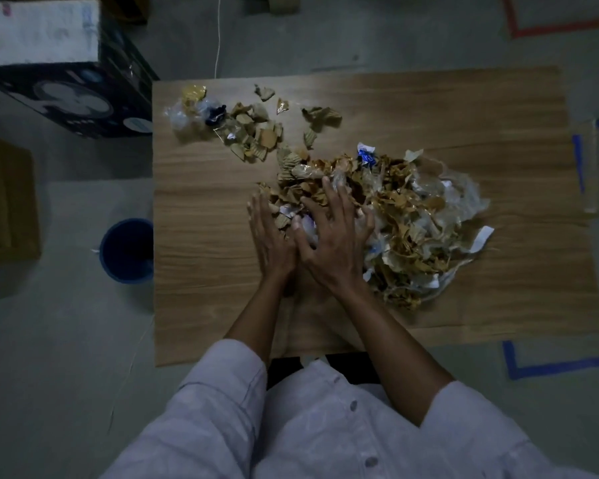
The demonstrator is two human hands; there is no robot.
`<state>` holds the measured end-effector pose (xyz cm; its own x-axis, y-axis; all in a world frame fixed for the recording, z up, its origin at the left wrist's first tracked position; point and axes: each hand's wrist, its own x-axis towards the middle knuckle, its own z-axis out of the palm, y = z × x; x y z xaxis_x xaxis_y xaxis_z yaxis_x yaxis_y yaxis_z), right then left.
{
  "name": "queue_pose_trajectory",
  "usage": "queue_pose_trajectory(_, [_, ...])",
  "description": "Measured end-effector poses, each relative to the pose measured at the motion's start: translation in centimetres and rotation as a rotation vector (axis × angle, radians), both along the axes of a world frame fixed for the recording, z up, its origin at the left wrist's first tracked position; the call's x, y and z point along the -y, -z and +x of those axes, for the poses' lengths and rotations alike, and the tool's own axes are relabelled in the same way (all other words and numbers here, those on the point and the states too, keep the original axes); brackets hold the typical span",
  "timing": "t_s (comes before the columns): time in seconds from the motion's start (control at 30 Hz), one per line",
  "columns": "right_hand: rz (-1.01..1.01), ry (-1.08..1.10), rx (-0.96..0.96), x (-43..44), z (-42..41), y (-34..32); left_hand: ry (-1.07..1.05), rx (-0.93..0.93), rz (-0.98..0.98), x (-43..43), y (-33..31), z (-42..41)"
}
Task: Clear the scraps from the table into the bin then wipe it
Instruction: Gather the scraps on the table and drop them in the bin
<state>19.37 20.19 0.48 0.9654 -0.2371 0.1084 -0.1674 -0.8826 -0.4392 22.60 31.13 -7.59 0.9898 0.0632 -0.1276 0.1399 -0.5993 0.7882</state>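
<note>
- Head view, and the clearing step is only just getting going: the main heap of scraps [405, 216] is lying under the right grip [336, 236] and spreading off to its outer side.
- The right grip is resting splayed on top of the heap, fingers spread and released, pressing down rather than clutching anything.
- The left grip [272, 233] is standing on edge just beside it, fingers straight and released too, walling in the heap's edge on the bench [204, 288].
- A smaller scatter [253, 133] is sitting well beyond the left grip's fingertips, apart from the heap.
- The bin [127, 250] is waiting on the floor off the left grip's outer side, just past the bench edge.
- Judging the next move: both grips are going to need to close round a bundle, or rake the lot sideways over that edge. Light paper and film are likely to spill, so several trips are looking probable, and wiping is looking a long way off.
- Hard to make out:
  - The dim light is blurring the scraps into browns, gold foil and clear film.
  - Whatever is lying under the right palm is hidden.
  - The bin's inside is too dark to read.
  - No wiping cloth is showing anywhere.
</note>
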Motion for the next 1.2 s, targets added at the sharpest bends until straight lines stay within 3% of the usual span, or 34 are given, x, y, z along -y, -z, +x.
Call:
queue_pose_trajectory(0.1, [-0.038, 0.007, 0.009, 0.8, 1.0, 0.7, 0.118, 0.069, 0.062, 0.4, 0.5, 2.6])
queue_pose_trajectory(0.23, [0.002, 0.038, -0.052, 1.7, 1.7, 1.6, 0.275, 0.134, 0.295, 0.7, 1.3, 3.9])
queue_pose_trajectory(0.43, [0.043, 0.042, -0.110, 2.5, 1.2, 3.2, 0.260, 0.253, 0.417, 1.6, 1.6, 3.3])
queue_pose_trajectory(0.53, [0.114, 0.035, -0.097, 2.8, 1.4, 2.7, 0.258, 0.219, 0.331, 1.3, 1.9, 3.5])
queue_pose_trajectory(0.67, [0.257, 0.043, 0.002, 3.0, 1.7, 1.4, -0.019, 0.243, 0.000, 2.7, -2.7, 4.6])
queue_pose_trajectory(0.8, [0.352, 0.071, 0.096, 3.2, 1.9, -0.7, 0.004, 0.282, -0.282, 3.9, -7.3, 4.7])
queue_pose_trajectory(0.97, [0.415, 0.119, 0.217, 3.3, 1.7, -1.7, 0.007, 0.105, -0.626, 6.7, -9.7, 5.5])
queue_pose_trajectory(1.1, [0.341, 0.193, 0.317, 4.0, 1.1, -1.3, 0.042, 0.115, -0.512, 8.6, -8.6, 5.4])
queue_pose_trajectory(1.2, [0.294, 0.166, 0.269, 4.8, 0.9, -0.5, 0.064, 0.119, -0.367, 9.5, -7.0, 4.6])
